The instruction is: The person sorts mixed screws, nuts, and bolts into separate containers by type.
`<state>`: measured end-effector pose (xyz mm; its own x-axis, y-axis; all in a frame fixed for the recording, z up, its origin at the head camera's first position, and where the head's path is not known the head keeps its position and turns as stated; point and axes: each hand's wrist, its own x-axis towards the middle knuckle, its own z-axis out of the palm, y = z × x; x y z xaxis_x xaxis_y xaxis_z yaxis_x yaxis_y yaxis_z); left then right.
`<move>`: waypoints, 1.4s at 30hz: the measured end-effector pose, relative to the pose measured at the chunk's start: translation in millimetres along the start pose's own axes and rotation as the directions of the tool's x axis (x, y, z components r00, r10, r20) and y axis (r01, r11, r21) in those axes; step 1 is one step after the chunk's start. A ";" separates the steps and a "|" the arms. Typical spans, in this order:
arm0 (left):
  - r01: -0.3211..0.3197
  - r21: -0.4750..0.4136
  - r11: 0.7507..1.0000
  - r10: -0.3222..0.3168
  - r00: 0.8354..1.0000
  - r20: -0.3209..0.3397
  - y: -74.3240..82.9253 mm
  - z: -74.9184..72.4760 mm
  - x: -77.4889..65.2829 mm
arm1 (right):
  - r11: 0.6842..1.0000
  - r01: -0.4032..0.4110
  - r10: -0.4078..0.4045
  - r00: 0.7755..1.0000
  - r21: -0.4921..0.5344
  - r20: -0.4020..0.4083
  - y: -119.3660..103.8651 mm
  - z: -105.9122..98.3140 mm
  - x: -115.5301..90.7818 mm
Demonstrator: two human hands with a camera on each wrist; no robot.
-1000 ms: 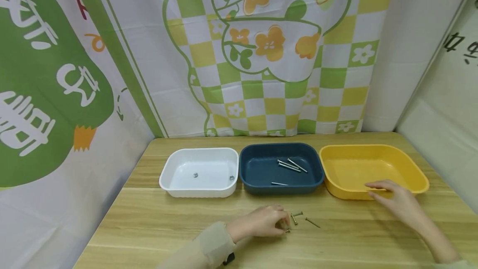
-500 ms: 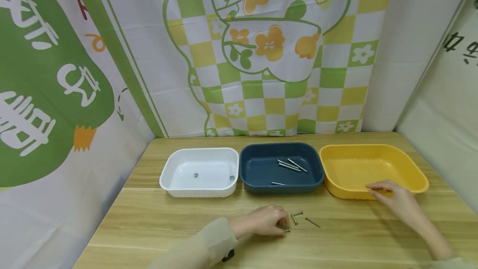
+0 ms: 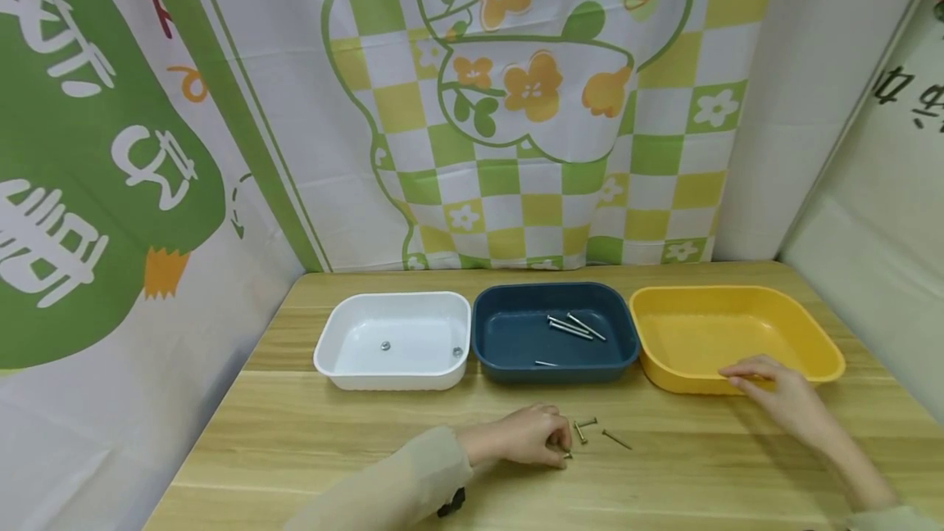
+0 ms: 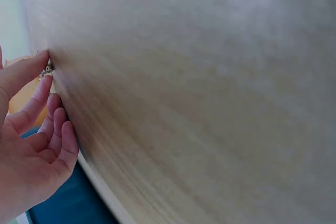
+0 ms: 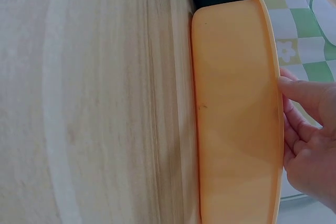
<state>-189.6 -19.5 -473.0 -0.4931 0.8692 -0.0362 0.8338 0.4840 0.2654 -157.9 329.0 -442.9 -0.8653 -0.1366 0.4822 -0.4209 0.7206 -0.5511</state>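
My left hand [image 3: 528, 434] is low over the table with its fingers curled. Its thumb and index fingertip close around a small brass-coloured screw [image 3: 567, 456], mostly hidden by the fingers. In the left wrist view, small metal pieces [image 4: 47, 69] show between thumb and index finger. Just right of that hand lie several more screws [image 3: 618, 439] on the wood. My right hand [image 3: 792, 404] pinches the front rim of the yellow tray [image 3: 664, 379], thumb outside and fingers over the edge; the right wrist view shows the thumb [image 5: 294, 88] on that rim.
A dark blue tray [image 3: 509, 371] in the middle holds several long silver screws [image 3: 571, 326]. Left of it, a white tray [image 3: 347, 382] contains two small nuts [image 3: 386, 346]. The three trays stand in a row along the back of the wooden table [image 3: 332, 449], before a patterned curtain [image 3: 516, 187].
Both hands have stayed almost in place; the left forearm has shifted slightly. The single screw near the blue tray's front wall shows a shorter length than before.
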 end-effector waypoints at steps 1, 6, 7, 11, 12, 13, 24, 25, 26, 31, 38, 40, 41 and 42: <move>0.004 -0.001 1.000 -0.004 1.000 0.003 0.3 -0.5 0.1 | 1.000 0.002 -0.001 1.000 0.004 -0.002 0.2 0.3 -0.1; 0.022 0.020 1.000 -0.023 0.999 0.031 1.4 -0.5 0.5 | 1.000 -0.018 0.018 1.000 0.000 0.008 0.3 0.7 -1.8; 0.026 0.022 0.999 -0.027 0.999 0.037 1.8 -0.6 0.3 | 1.000 -0.023 0.023 1.000 0.003 0.010 0.3 0.5 -2.1; 0.030 0.038 0.999 -0.031 0.999 0.043 3.4 -0.8 -0.7 | 1.000 -0.024 0.024 1.000 0.017 0.006 0.3 0.7 -2.7; 0.029 0.038 0.999 -0.030 0.999 0.043 3.6 -1.2 -1.0 | 1.000 -0.021 0.021 1.000 0.019 0.004 0.4 0.9 -2.8; 0.026 0.046 0.999 -0.027 0.999 0.040 3.6 -1.3 -1.0 | 1.000 -0.022 0.022 1.000 0.022 0.004 0.5 0.9 -3.0; 0.019 -0.041 0.999 -0.018 0.999 0.039 0.3 -2.7 3.2 | 0.999 -0.013 0.014 1.000 0.033 -0.012 1.9 3.1 -5.2; 0.021 -0.064 0.998 -0.019 0.999 0.034 0.7 -3.7 3.8 | 0.999 -0.015 0.015 1.000 0.033 -0.010 1.8 3.0 -5.1; 0.024 -0.093 0.995 -0.022 0.999 0.032 1.3 -4.8 4.2 | 0.999 -0.017 0.017 1.000 0.032 -0.006 1.8 2.7 -5.0; 0.031 -0.174 0.984 -0.029 0.999 0.014 4.9 -9.3 5.1 | 0.999 -0.029 0.029 1.000 0.022 0.008 2.2 1.7 -4.3; 0.042 -0.192 0.980 -0.046 0.999 -0.015 7.0 -11.1 7.5 | 0.998 -0.060 0.059 0.998 0.007 0.034 3.3 1.2 -5.1; 0.042 -0.203 0.978 -0.049 0.998 -0.028 7.6 -12.1 8.7 | 0.998 -0.067 0.066 0.997 0.005 0.038 3.2 0.8 -5.3; 0.042 -0.211 0.977 -0.050 0.998 -0.034 7.9 -12.5 9.5 | 0.998 -0.065 0.065 0.997 0.004 0.036 3.1 0.8 -5.4; 0.042 -0.223 0.974 -0.052 0.998 -0.038 8.2 -13.2 10.3 | 0.998 -0.063 0.063 0.997 0.004 0.034 3.1 0.7 -5.4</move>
<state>-191.0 -8.0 -458.5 -0.5449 0.8384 -0.0137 0.7360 0.4860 0.4714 -154.7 331.5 -447.8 -0.8991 -0.1141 0.4227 -0.3662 0.7251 -0.5833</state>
